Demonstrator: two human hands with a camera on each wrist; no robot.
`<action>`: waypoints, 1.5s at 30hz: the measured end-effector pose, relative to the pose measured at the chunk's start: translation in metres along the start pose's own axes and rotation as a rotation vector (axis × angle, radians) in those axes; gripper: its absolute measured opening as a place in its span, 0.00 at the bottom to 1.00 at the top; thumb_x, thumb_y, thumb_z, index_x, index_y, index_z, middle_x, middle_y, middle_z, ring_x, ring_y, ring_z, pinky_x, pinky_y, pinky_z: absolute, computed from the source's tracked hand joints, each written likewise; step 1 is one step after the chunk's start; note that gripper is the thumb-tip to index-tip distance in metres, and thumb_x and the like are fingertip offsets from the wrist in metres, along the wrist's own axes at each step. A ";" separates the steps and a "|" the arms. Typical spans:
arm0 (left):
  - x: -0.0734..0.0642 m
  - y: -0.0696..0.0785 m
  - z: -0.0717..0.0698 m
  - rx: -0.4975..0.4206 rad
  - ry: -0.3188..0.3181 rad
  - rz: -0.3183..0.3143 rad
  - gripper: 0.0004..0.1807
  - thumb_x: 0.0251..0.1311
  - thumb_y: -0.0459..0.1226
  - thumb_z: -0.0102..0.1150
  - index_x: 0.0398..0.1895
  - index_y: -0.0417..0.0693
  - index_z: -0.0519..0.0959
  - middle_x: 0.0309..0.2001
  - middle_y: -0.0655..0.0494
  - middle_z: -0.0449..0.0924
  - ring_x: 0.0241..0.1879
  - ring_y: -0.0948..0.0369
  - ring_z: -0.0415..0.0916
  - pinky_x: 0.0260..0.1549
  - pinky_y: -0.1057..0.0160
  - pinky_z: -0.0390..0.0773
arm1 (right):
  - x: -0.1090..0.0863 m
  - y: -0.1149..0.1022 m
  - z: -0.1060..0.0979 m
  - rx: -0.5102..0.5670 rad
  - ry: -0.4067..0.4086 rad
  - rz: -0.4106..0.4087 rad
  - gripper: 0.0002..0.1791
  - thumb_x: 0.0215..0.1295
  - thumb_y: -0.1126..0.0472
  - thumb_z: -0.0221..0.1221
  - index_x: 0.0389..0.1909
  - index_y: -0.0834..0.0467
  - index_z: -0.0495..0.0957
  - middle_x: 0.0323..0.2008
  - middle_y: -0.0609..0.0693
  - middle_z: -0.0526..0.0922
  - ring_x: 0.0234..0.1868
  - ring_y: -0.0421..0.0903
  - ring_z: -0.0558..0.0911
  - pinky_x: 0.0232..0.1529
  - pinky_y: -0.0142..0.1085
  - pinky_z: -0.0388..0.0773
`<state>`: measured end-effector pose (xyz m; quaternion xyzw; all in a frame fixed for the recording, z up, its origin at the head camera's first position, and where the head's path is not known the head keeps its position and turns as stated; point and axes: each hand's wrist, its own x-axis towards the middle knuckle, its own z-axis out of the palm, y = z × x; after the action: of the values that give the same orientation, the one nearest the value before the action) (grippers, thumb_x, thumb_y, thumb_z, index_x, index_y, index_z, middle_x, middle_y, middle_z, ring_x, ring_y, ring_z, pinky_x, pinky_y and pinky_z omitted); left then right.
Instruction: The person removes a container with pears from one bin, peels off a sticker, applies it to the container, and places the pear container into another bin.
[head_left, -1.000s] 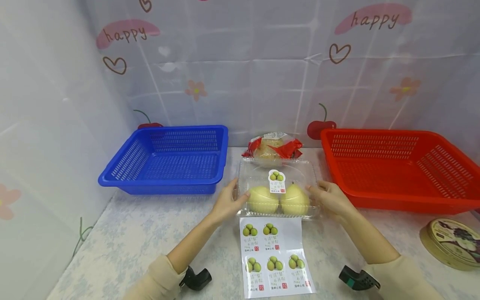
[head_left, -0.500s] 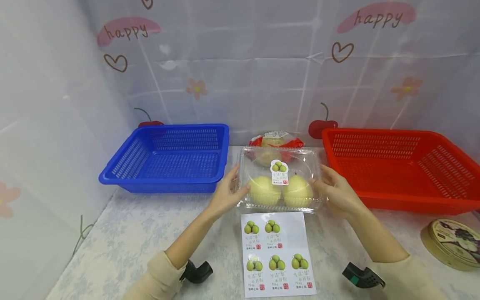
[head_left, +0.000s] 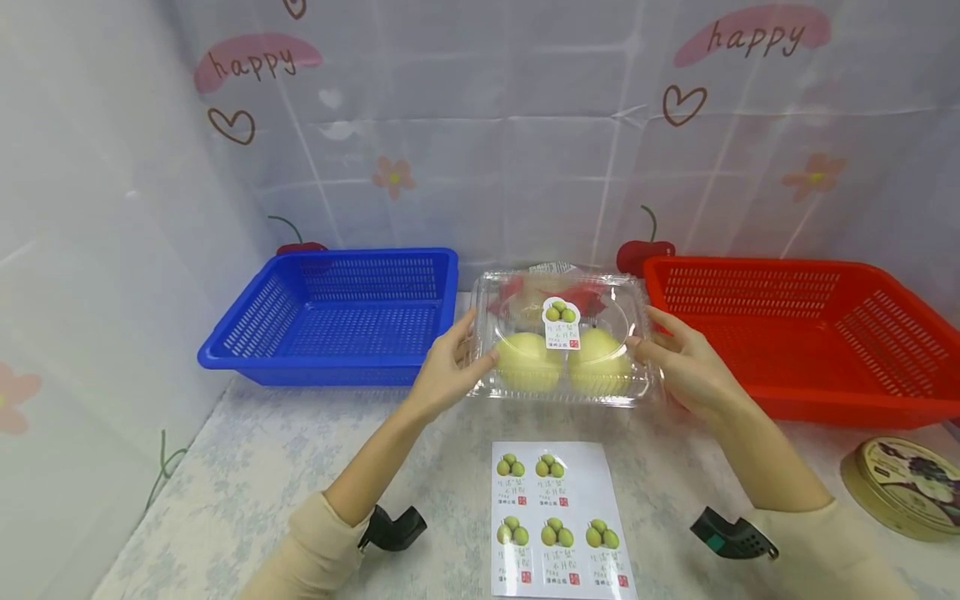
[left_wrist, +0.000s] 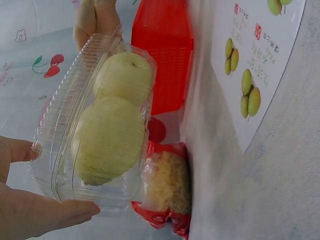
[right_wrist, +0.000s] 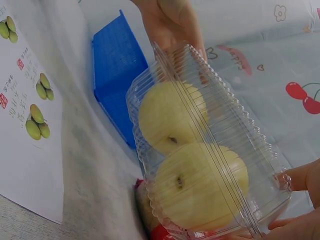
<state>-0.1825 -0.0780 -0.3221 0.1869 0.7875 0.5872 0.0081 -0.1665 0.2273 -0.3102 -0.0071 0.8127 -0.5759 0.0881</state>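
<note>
A clear plastic clamshell box [head_left: 517, 304] hangs above the table between my two hands. Two pale yellow pears [left_wrist: 107, 142] lie side by side inside it. On its lid is a white pear sticker [head_left: 562, 325]. My left hand [head_left: 446, 367] grips the left end, thumb on the near side and fingers behind. At the other end my right hand [head_left: 693, 367] holds the box the same way. Below the box, a sheet of pear stickers [head_left: 558, 521] lies flat on the table, its upper right place bare white.
A blue basket [head_left: 322, 367] stands at the back left and a red basket [head_left: 817, 404] at the back right. Between them, behind the box, sits a red and clear food bag [left_wrist: 167, 182]. A round gold tin [head_left: 903, 487] is at the right.
Both hands have lifted the box up and away from the sticker sheet, toward the back. It now overlaps the food bag in the head view. The sheet has shifted slightly.
</note>
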 end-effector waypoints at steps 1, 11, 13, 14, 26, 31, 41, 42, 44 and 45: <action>0.001 0.001 0.000 -0.003 -0.001 0.005 0.41 0.60 0.36 0.56 0.73 0.40 0.48 0.73 0.45 0.47 0.68 0.43 0.51 0.63 0.50 0.58 | 0.000 -0.002 -0.001 -0.003 0.004 0.003 0.44 0.67 0.47 0.53 0.75 0.49 0.37 0.70 0.64 0.53 0.69 0.63 0.56 0.62 0.64 0.55; 0.013 0.015 0.002 -0.023 -0.022 0.034 0.42 0.60 0.37 0.57 0.73 0.41 0.47 0.73 0.48 0.46 0.68 0.45 0.53 0.63 0.53 0.61 | -0.001 -0.014 -0.018 -0.027 0.008 -0.012 0.43 0.67 0.43 0.52 0.75 0.45 0.39 0.70 0.63 0.54 0.66 0.65 0.59 0.59 0.63 0.61; 0.016 0.018 0.004 -0.029 -0.029 0.031 0.42 0.61 0.37 0.57 0.73 0.42 0.47 0.73 0.49 0.46 0.68 0.46 0.53 0.63 0.52 0.61 | -0.001 -0.015 -0.024 -0.040 0.010 -0.016 0.43 0.66 0.42 0.52 0.75 0.44 0.39 0.70 0.63 0.55 0.65 0.65 0.60 0.58 0.63 0.62; 0.017 0.020 0.004 -0.032 -0.032 0.031 0.42 0.60 0.37 0.57 0.73 0.42 0.47 0.73 0.49 0.46 0.69 0.46 0.53 0.63 0.52 0.61 | -0.001 -0.016 -0.027 -0.040 0.007 -0.020 0.43 0.66 0.42 0.52 0.75 0.43 0.39 0.70 0.63 0.55 0.66 0.65 0.60 0.59 0.63 0.61; 0.033 0.038 0.023 -0.094 -0.034 0.048 0.40 0.61 0.36 0.56 0.74 0.45 0.50 0.73 0.46 0.49 0.69 0.46 0.52 0.64 0.49 0.58 | 0.003 -0.019 -0.063 0.049 -0.013 -0.023 0.41 0.67 0.44 0.52 0.75 0.41 0.40 0.64 0.51 0.59 0.56 0.46 0.68 0.47 0.30 0.76; 0.040 0.043 0.033 -0.127 -0.045 0.075 0.40 0.60 0.35 0.57 0.73 0.44 0.50 0.73 0.50 0.48 0.70 0.45 0.50 0.65 0.48 0.56 | 0.003 -0.014 -0.079 0.163 -0.009 -0.039 0.40 0.68 0.51 0.53 0.75 0.44 0.42 0.53 0.42 0.69 0.48 0.38 0.75 0.44 0.26 0.76; 0.060 0.045 0.055 -0.206 -0.061 0.099 0.42 0.55 0.33 0.61 0.72 0.41 0.53 0.72 0.51 0.52 0.70 0.49 0.51 0.62 0.55 0.63 | 0.010 -0.009 -0.110 0.385 -0.006 -0.018 0.42 0.68 0.58 0.54 0.75 0.47 0.38 0.48 0.39 0.72 0.43 0.35 0.79 0.42 0.26 0.78; 0.062 0.046 0.058 -0.219 -0.070 0.102 0.43 0.54 0.32 0.62 0.72 0.40 0.53 0.72 0.51 0.51 0.70 0.50 0.51 0.62 0.56 0.64 | 0.011 -0.008 -0.113 0.428 -0.003 -0.025 0.43 0.68 0.60 0.54 0.75 0.48 0.38 0.47 0.39 0.74 0.43 0.36 0.80 0.41 0.27 0.78; 0.067 0.048 0.062 -0.228 -0.095 0.098 0.44 0.53 0.31 0.63 0.72 0.40 0.52 0.73 0.51 0.51 0.70 0.52 0.51 0.61 0.60 0.64 | 0.012 -0.006 -0.121 0.500 -0.003 -0.042 0.43 0.68 0.63 0.53 0.75 0.49 0.38 0.44 0.41 0.78 0.41 0.38 0.82 0.40 0.28 0.79; 0.070 0.049 0.064 -0.236 -0.111 0.095 0.45 0.52 0.30 0.64 0.72 0.40 0.52 0.73 0.51 0.50 0.70 0.53 0.51 0.60 0.61 0.66 | 0.012 -0.006 -0.125 0.525 -0.006 -0.055 0.43 0.68 0.65 0.52 0.75 0.51 0.37 0.42 0.42 0.79 0.41 0.39 0.82 0.40 0.28 0.79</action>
<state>-0.2186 0.0142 -0.2825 0.2540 0.7016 0.6642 0.0456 -0.1979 0.3407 -0.2666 -0.0080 0.6346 -0.7693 0.0736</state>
